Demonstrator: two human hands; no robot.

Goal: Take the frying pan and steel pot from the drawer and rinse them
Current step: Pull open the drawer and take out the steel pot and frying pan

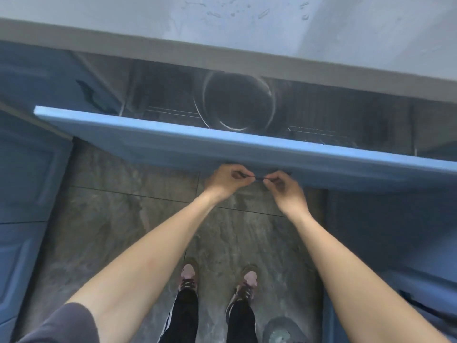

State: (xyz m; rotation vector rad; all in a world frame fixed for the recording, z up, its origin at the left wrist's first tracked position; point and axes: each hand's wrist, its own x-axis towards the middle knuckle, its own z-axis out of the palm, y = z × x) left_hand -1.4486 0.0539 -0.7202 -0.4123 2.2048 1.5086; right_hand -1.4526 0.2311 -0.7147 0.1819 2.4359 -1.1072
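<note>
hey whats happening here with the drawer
A person stands at a blue kitchen drawer, with the left hand and right hand both gripping its small dark handle. The drawer is partly open, and a round steel pot sits inside on a wire rack. Nothing has been lifted out yet.

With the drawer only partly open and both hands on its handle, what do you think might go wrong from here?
1. The steel pot sits partly under the counter edge, so lifting now might knock it.
2. Both hands, left and right, pinch one thin handle; the grip could slip.
</note>
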